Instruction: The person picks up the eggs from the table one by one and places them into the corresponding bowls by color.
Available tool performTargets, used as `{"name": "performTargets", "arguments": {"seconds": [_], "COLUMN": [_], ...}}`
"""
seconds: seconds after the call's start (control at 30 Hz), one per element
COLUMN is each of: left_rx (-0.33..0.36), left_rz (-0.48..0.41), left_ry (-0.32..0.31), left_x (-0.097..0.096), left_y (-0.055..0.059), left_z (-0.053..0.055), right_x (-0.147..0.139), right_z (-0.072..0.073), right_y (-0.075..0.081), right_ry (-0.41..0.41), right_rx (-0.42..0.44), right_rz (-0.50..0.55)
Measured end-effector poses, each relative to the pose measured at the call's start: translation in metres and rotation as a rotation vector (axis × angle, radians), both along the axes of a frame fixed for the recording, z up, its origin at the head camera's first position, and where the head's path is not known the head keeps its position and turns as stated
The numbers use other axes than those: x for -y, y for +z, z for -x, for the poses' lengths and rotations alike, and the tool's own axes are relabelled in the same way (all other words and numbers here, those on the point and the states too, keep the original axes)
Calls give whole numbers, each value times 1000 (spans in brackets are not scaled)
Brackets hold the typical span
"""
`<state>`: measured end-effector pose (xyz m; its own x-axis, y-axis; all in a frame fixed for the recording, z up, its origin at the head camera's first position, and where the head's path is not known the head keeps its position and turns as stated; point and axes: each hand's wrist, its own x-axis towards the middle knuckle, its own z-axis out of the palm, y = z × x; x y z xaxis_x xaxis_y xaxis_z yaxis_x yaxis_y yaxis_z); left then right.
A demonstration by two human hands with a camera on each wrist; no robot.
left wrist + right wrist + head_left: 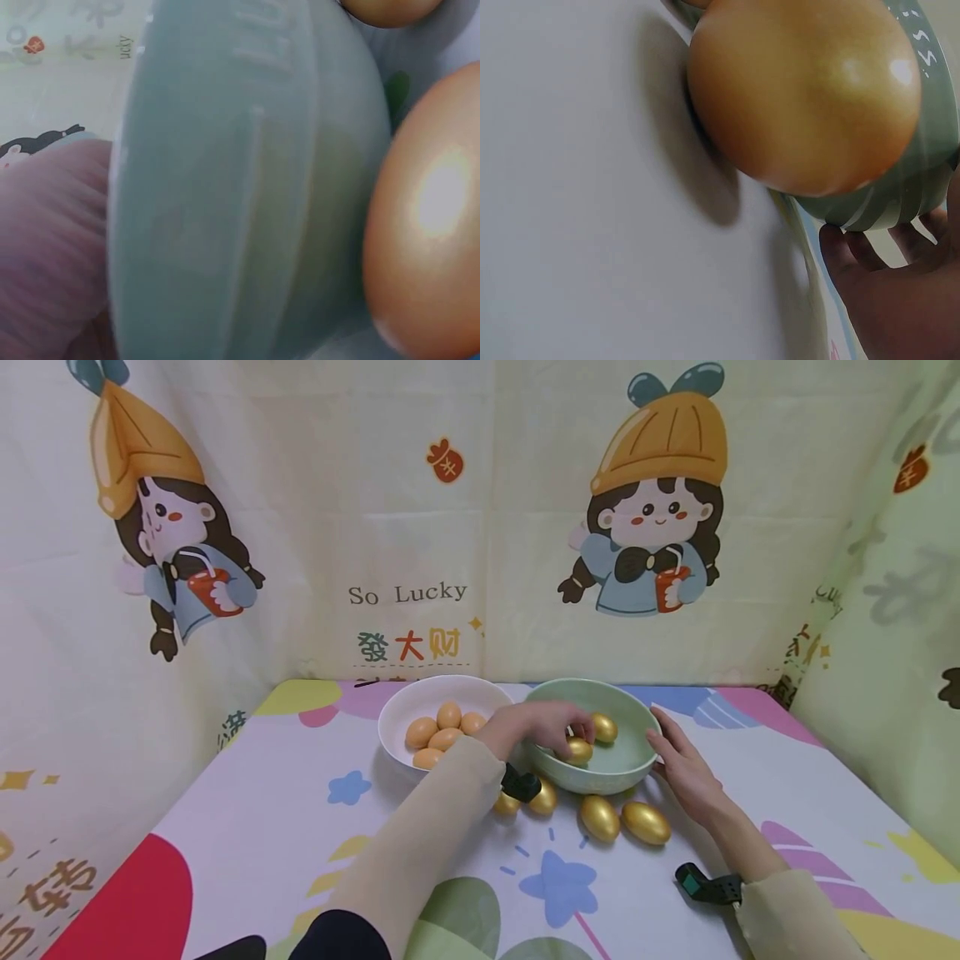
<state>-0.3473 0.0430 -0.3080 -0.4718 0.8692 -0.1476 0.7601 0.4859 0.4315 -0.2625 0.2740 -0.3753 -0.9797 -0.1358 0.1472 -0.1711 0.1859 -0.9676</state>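
Observation:
My left hand [551, 727] reaches over the near rim of a green bowl [637, 768], its bent fingers around a gold egg [578, 751] inside. Another gold egg [603, 727] lies in the bowl beyond it. In the left wrist view the bowl wall [202, 180] hides the fingertips of the left hand [52, 247]. My right hand [686, 768] holds the bowl's right side at the rim. In the right wrist view, fingertips of the right hand [907, 300] touch the bowl's outer side [922, 180], partly behind a large close gold egg [806, 90].
Beside the green bowl on the left stands a white bowl [393, 745] with several brown eggs [422, 732]. Several gold eggs [600, 818] lie on the patterned tablecloth [262, 827] before the green bowl. A printed cloth [517, 527] hangs behind the table.

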Motion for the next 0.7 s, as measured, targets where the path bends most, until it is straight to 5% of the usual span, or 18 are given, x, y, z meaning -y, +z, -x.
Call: {"name": "performTargets", "arguments": {"seconds": [0.2,0.7], "left_rx": [-29,35], "left_rz": [45,-3], "left_ry": [32,72], "left_x": [-1,7], "left_y": [0,7], "left_z": [-3,-4], "right_x": [0,1], "right_z": [0,0], "right_y": [0,0], "right_ry": [4,11], "right_rx": [-2,6], "right_rz": [10,42]}}
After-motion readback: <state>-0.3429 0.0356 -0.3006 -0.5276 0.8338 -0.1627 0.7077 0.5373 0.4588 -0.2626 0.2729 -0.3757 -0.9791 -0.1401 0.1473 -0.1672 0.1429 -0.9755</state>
